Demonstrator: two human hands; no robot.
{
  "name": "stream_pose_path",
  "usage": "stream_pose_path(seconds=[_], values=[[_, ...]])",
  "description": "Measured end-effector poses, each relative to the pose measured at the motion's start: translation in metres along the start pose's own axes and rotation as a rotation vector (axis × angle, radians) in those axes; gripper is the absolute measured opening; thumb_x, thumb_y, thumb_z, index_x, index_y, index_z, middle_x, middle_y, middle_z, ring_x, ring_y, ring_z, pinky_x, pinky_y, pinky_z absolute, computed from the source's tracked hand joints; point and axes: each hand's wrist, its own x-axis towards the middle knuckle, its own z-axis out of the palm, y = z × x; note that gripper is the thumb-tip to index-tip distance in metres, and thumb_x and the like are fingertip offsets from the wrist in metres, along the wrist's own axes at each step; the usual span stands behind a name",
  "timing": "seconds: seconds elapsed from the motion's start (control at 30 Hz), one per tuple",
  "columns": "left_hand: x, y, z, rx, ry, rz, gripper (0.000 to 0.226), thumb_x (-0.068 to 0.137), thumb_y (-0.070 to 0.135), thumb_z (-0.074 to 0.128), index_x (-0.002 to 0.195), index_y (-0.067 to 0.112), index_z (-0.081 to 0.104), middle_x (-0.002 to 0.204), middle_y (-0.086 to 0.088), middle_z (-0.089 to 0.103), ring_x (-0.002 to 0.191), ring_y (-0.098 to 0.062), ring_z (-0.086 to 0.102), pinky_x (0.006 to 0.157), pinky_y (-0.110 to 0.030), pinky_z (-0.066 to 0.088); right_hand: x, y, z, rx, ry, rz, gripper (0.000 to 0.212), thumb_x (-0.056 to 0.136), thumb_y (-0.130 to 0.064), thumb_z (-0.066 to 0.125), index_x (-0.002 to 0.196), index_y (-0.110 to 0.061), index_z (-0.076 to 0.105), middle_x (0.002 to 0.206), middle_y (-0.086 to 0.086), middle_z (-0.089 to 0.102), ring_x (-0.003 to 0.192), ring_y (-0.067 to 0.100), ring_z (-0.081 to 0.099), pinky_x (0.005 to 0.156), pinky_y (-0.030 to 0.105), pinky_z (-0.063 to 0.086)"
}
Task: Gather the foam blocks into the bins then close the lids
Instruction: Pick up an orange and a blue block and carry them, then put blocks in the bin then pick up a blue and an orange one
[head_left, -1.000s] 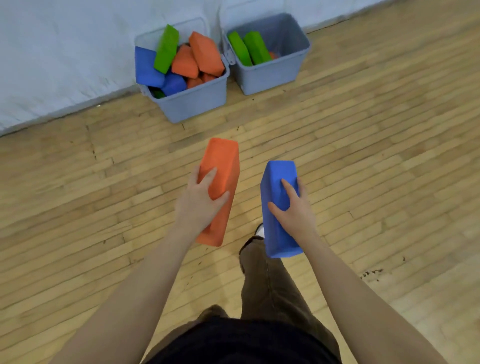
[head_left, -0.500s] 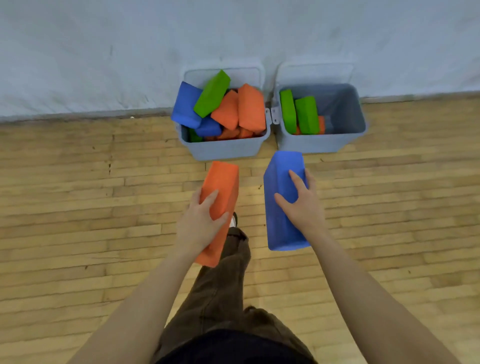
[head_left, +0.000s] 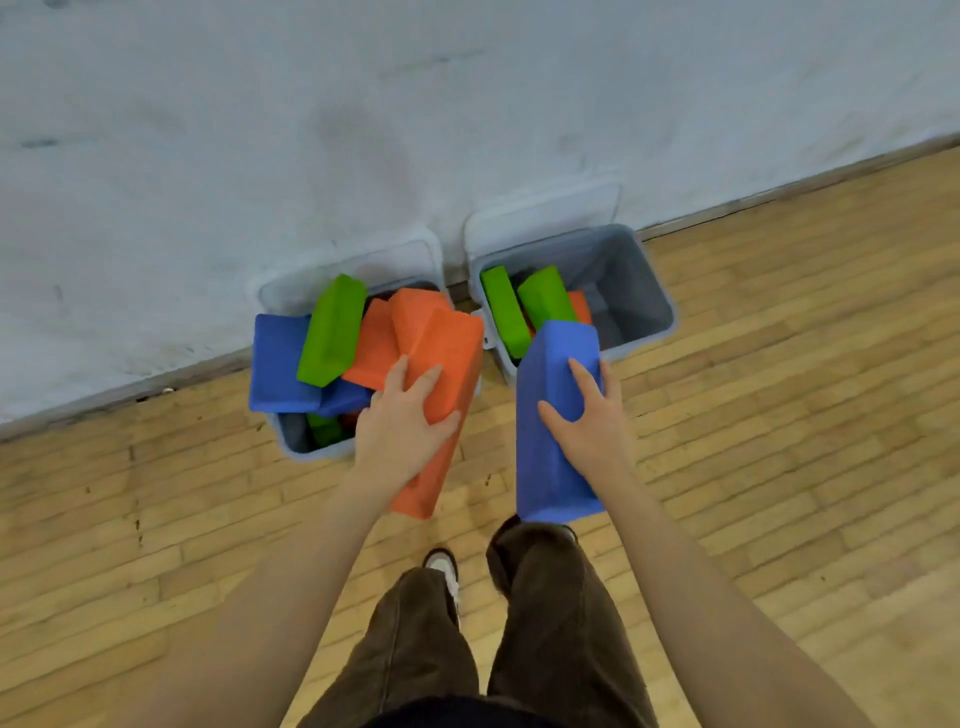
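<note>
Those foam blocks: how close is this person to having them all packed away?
Well along. The left bin is heaped with blocks and the right bin holds a few. In hand: the left hand grips an orange block, the right hand a blue block, both at the bins. Left: drop these in and shut both lids, which stand open against the wall.

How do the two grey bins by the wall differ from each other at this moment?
The left bin is piled with blue, green and orange blocks rising above its rim; the right bin holds only a few blocks and has bare space. Blocks in the left bin overhang its edge; those in the right bin stay inside. Both stand open, lids against the wall.
</note>
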Motion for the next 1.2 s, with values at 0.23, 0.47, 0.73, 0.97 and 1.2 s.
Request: stream_pose_path(seconds=[0.23, 0.47, 0.73, 0.97, 1.2], values=[[0.146, 0.094, 0.044, -0.016, -0.049, 0.039, 0.063, 0.083, 0.05, 0.059, 0.14, 0.037, 0.037, 0.154, -0.003, 0.02, 0.128, -0.035, 0.04, 0.098, -0.045, 0.04, 0.148, 0.046, -0.045, -0.013, 0.044, 0.101, 0.069, 0.087, -0.048, 0.059, 0.147, -0.037, 0.026, 0.157, 0.003, 0.004, 0.14, 0.028, 0.024, 0.099, 0.047, 0.042], [0.301, 0.168, 0.151, -0.143, -0.082, -0.064, 0.063, 0.085, 0.048, 0.057, 0.143, 0.033, 0.035, 0.156, -0.001, 0.015, 0.134, -0.028, 0.033, 0.099, -0.04, 0.038, 0.332, 0.12, -0.059, -0.155, 0.001, 0.066, 0.068, 0.088, -0.049, 0.057, 0.147, -0.04, 0.023, 0.157, 0.0, 0.002, 0.135, 0.031, 0.031, 0.085, 0.046, 0.051], [0.423, 0.213, 0.24, -0.277, -0.113, -0.184, 0.059, 0.093, 0.037, 0.05, 0.146, 0.021, 0.029, 0.156, -0.015, 0.012, 0.141, -0.034, 0.016, 0.11, -0.046, 0.023, 0.464, 0.177, -0.055, -0.159, -0.028, 0.083, 0.058, 0.092, -0.042, 0.054, 0.145, -0.03, 0.033, 0.156, 0.009, 0.01, 0.138, 0.032, 0.026, 0.098, 0.046, 0.043], [0.398, 0.207, 0.199, -0.143, -0.215, -0.07, 0.047, 0.097, 0.03, 0.046, 0.14, 0.012, 0.04, 0.143, -0.012, 0.037, 0.12, -0.032, 0.047, 0.098, -0.042, 0.042, 0.436, 0.172, -0.078, -0.062, -0.103, 0.16, 0.047, 0.098, -0.032, 0.045, 0.142, -0.019, 0.038, 0.142, 0.007, 0.04, 0.122, 0.026, 0.047, 0.094, 0.045, 0.045], [0.303, 0.2, 0.141, -0.062, -0.473, 0.055, 0.038, 0.098, 0.029, 0.043, 0.133, 0.014, 0.048, 0.133, -0.008, 0.051, 0.117, -0.024, 0.051, 0.096, -0.038, 0.044, 0.307, 0.15, -0.105, 0.063, -0.106, 0.276, 0.039, 0.096, -0.023, 0.048, 0.133, -0.013, 0.05, 0.125, 0.011, 0.057, 0.11, 0.025, 0.056, 0.088, 0.038, 0.047]])
